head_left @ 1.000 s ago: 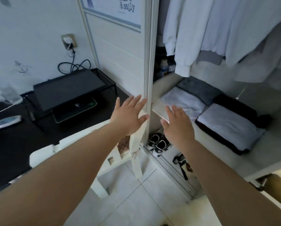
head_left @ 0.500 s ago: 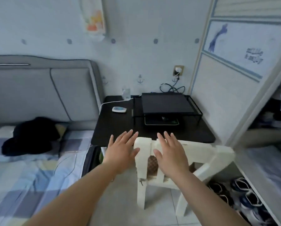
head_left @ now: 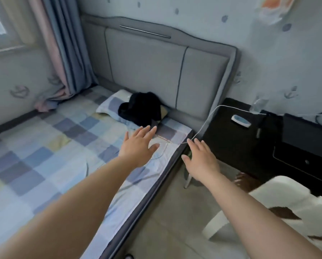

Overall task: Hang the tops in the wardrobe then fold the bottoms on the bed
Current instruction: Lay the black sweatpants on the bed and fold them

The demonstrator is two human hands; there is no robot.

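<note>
Pale wallpaper [head_left: 268,58] with small blue marks covers the room, and a grey padded headboard [head_left: 156,68] stands against it. Blue and pink curtains [head_left: 63,49] hang in the corner by a window at the far left. Below them is the bed [head_left: 44,146], with a sheet of blue, grey and yellow squares.

At the head of the bed lies a checked pillow [head_left: 109,107]. A bundle of black clothes [head_left: 141,107] sits in a heap on that pillow, right up against the headboard. The heap is dark, so you cannot tell what kind of clothes they are.

Both arms are bare and reach forward. The left hand [head_left: 137,146] is over the bed with its fingers straight and spread. It holds nothing. Its fingertips are near the black clothes, but you cannot tell if they touch. The right hand [head_left: 201,159] is over the gap between the bed and a black bedside table [head_left: 231,144]. Its fingers are straight too, and it holds nothing.

A thin white cable [head_left: 208,118] runs from the table top down to the edge of the bed, close to the right hand. A small white and blue gadget [head_left: 241,120] lies on the table. A black shelf stand [head_left: 309,139] sits further right on it. A white chair [head_left: 287,206] with brown worn patches is in the bottom right corner. Light tiles [head_left: 156,221] cover the floor beside the bed.
</note>
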